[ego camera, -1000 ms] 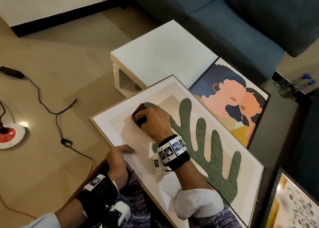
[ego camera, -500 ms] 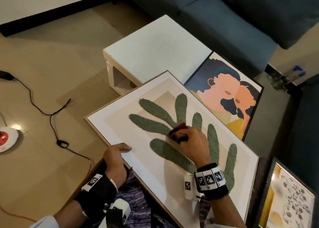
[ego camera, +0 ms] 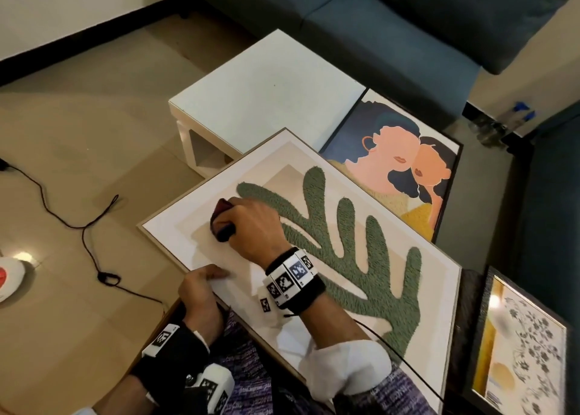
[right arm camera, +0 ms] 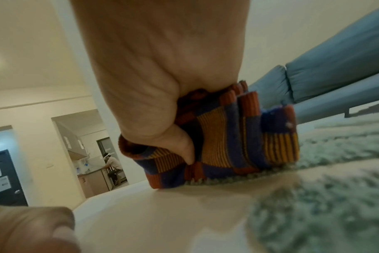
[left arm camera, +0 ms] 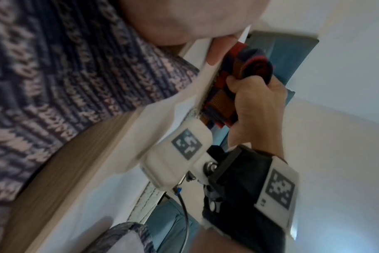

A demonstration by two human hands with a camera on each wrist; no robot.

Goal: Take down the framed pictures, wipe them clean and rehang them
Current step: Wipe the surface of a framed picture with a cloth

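Note:
A large wood-framed picture [ego camera: 361,289] with a green tufted leaf shape lies tilted across my lap. My right hand [ego camera: 248,226] grips a folded striped cloth [ego camera: 221,218] [right arm camera: 227,135] in red, blue and orange and presses it on the picture near the leaf's upper left tip. In the left wrist view the cloth [left arm camera: 238,77] shows bunched in that fist. My left hand [ego camera: 204,286] holds the frame's near left edge, thumb lying on the white mat.
A picture of two faces [ego camera: 405,170] leans between a white side table [ego camera: 260,94] and a blue sofa [ego camera: 392,31]. A third floral picture [ego camera: 521,345] stands at the right. A black cable [ego camera: 78,220] runs across the tiled floor.
My right hand swept the cloth from the picture's upper left down to the middle of the leaf, then back to the upper left. My left hand kept its hold on the frame edge.

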